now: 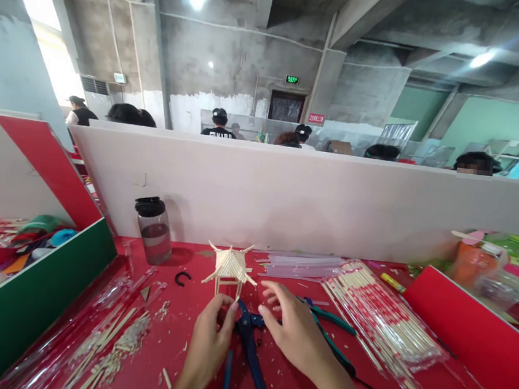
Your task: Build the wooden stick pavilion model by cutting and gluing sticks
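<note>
A small pavilion model of pale wooden sticks (pixel 230 266), with a pointed roof and upturned corners, stands upright on the red table. Just in front of it is my left hand (pixel 212 329), thumb and fingers pinched together near a front leg; a tiny pale tip shows there, too small to name. My right hand (pixel 294 328) hovers to the right of the model with its fingers apart and nothing in them. Between the hands lie dark blue cutting pliers (pixel 250 345), jaws toward the model. Green-handled pliers (pixel 332 317) lie partly hidden behind my right hand.
Bundled sticks in clear wrap (pixel 381 312) lie right, beside a red divider (pixel 470 346). A water bottle (pixel 153 233) stands back left. Loose sticks and scraps (pixel 126 341) cover the front left, near a green divider (pixel 24 312). A white partition (pixel 314 200) closes the back.
</note>
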